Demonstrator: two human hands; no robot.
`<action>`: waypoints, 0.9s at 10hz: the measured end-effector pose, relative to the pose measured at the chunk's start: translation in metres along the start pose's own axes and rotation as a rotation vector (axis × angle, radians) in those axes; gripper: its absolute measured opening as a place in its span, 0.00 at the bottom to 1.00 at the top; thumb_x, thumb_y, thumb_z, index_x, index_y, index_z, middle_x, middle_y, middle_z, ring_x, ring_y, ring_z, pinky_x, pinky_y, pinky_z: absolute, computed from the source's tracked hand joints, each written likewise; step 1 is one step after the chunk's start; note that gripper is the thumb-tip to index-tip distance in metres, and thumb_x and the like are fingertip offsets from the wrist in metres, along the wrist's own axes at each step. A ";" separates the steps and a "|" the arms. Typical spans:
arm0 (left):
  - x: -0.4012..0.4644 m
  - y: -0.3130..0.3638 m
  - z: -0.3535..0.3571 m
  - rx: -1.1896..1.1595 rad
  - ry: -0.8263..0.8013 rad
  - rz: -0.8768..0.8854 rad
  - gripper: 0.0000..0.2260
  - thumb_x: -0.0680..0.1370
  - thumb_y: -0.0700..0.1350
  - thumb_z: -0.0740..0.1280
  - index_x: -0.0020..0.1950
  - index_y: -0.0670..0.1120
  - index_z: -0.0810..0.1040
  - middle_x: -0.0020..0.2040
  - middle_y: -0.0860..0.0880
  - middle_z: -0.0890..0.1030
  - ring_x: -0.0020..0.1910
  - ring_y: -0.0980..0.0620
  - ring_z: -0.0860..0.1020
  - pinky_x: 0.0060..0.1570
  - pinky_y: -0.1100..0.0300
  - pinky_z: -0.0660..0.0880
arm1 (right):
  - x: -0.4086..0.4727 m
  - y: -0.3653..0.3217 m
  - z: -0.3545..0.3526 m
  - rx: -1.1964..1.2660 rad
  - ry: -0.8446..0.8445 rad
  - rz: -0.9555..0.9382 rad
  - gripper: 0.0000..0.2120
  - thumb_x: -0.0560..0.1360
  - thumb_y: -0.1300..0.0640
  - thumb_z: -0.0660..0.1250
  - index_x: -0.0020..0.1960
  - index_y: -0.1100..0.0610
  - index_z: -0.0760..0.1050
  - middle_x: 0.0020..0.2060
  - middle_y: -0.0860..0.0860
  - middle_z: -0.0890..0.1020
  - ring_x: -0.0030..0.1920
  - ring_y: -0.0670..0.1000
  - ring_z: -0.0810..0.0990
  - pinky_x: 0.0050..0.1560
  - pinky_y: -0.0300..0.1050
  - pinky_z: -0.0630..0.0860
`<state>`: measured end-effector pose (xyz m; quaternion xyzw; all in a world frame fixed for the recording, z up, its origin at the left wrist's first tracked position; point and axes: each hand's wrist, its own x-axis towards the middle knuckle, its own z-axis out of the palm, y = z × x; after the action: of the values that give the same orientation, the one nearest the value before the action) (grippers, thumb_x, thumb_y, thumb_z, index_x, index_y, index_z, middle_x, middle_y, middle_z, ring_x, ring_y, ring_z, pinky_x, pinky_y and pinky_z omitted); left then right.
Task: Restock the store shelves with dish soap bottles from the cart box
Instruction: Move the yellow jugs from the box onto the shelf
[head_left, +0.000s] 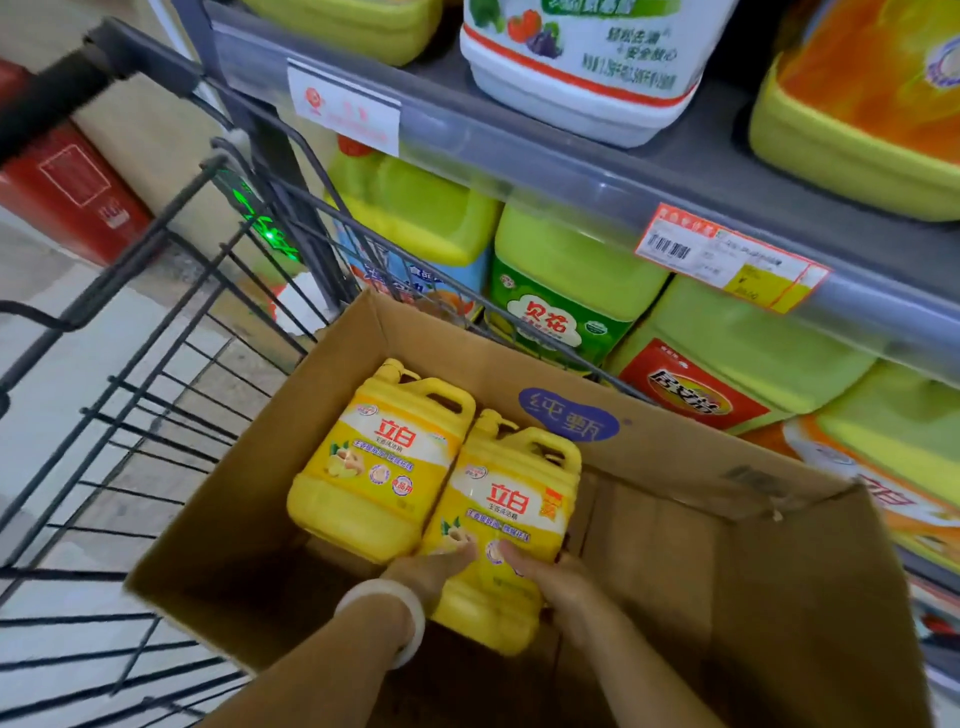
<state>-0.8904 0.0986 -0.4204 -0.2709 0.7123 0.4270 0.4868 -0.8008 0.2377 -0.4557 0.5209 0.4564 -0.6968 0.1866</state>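
Item one: open brown corrugated cardboard box (675, 462) sitting in the black wire shopping cart (156, 322), flaps up, holding two yellow plastic dish soap jugs with moulded handles and red-lettered labels. The far yellow jug (382, 462) lies tilted against the box's left wall, touching its neighbour. The near yellow jug (506, 525) is the one I have: my left hand (431, 569), white bangle (402, 616) on the wrist, presses its lower left side with the thumb laid over the label, and my right hand (553, 574) curls round the lower right side. Both sets of fingers are closed against the body of the jug, not on the handle; the fingertips underneath are hidden, so I cannot tell how far they wrap. Item two: grey metal store shelves (571, 171) just to the right of the cart, lower tier packed with green and yellow detergent jugs (566, 275), upper tier carrying a white jug (582, 67); price tags on the rail. Risks, as I judge them: gripping low on smooth plastic, the top-heavy jug may tip forward or slip on the lift; it may drag the far jug; the raised flap and cart rim could catch it; and the shelf shows little free room, so I could knock stock off.
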 end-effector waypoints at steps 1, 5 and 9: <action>0.002 0.002 -0.001 0.113 -0.130 -0.026 0.32 0.68 0.52 0.76 0.66 0.38 0.72 0.65 0.39 0.75 0.65 0.40 0.74 0.60 0.54 0.71 | 0.001 -0.002 -0.007 0.036 -0.056 0.003 0.34 0.53 0.50 0.81 0.57 0.56 0.79 0.48 0.53 0.85 0.49 0.54 0.84 0.46 0.47 0.80; -0.010 0.013 0.001 0.204 -0.555 0.011 0.27 0.74 0.56 0.68 0.68 0.46 0.70 0.67 0.45 0.73 0.68 0.45 0.70 0.69 0.52 0.65 | -0.038 0.006 -0.018 0.258 -0.102 0.021 0.32 0.55 0.54 0.81 0.58 0.56 0.79 0.50 0.58 0.84 0.51 0.58 0.84 0.50 0.54 0.80; -0.143 0.044 0.007 0.312 -0.697 0.392 0.40 0.46 0.50 0.83 0.58 0.49 0.78 0.52 0.49 0.85 0.53 0.48 0.82 0.55 0.49 0.78 | -0.185 -0.023 -0.066 0.230 -0.028 -0.386 0.45 0.51 0.53 0.84 0.64 0.56 0.72 0.53 0.56 0.84 0.53 0.59 0.83 0.58 0.61 0.76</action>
<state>-0.8678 0.1218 -0.2739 0.1068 0.5990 0.4647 0.6433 -0.7090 0.2648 -0.2825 0.4319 0.4627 -0.7742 -0.0044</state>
